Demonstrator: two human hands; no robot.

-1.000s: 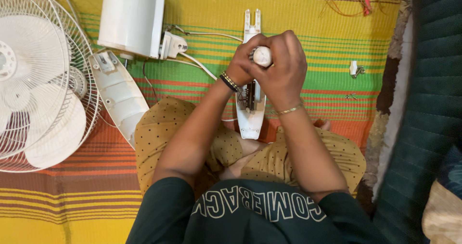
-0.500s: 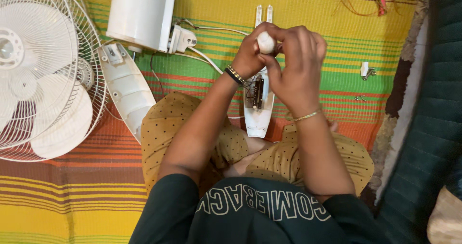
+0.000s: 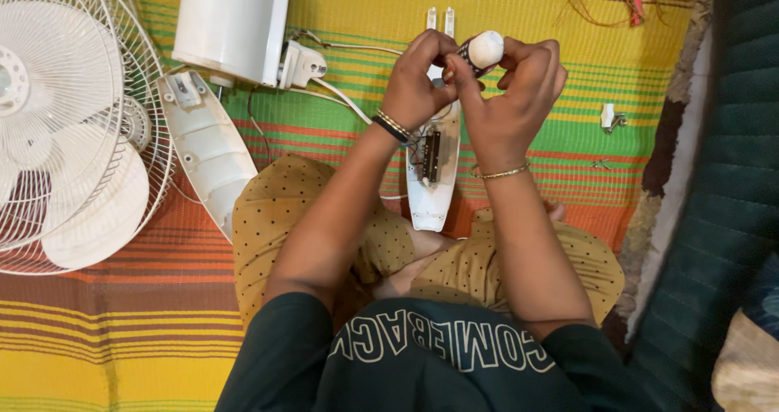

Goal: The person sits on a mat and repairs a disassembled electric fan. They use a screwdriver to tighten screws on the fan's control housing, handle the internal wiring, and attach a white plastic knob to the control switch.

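Gripping a small white-capped cylinder (image 3: 480, 52) — perhaps a capacitor — left hand (image 3: 415, 87) and right hand (image 3: 511, 95) both closed.

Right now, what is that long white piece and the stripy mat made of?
The long white piece looks like smooth moulded plastic, slightly glossy, with a dark circuit part set inside. The stripy mat seems woven, maybe plastic or reed strands: fine ribbed lines run through its bands.

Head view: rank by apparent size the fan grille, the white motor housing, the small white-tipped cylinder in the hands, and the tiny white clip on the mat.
1. Fan grille
2. White motor housing
3. Cylinder; it is raised nearer the camera, so it may look bigger than it is
4. Clip
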